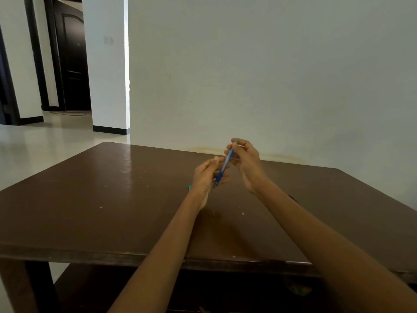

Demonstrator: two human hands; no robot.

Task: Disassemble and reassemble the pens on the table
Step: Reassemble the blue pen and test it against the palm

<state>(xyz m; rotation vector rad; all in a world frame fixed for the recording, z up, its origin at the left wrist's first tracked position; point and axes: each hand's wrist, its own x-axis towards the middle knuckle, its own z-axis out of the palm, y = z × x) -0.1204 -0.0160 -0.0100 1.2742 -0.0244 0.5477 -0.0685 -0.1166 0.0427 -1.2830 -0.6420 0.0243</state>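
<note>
Blue plastic catches the eye first: a blue pen (224,166) is held up in the air above the middle of a dark brown table (94,199), slanting from lower left to upper right and touching the wood nowhere. The person's left hand (206,177) has its fingers curled round the lower end of the pen, thumb toward the top, while the right hand (244,160) pinches the upper end between thumb and fingertips, the other fingers folded in behind. Both bare forearms reach out over the near edge of the table. Just beside the left wrist a small teal thing (189,187) peeks out on the tabletop, mostly hidden by the hand, so I cannot tell what it is. A few pale specks are scattered on the glossy surface. Behind the table rises a plain white wall (270,75), and off to the left a dark door (72,59) stands past a pale tiled floor.
</note>
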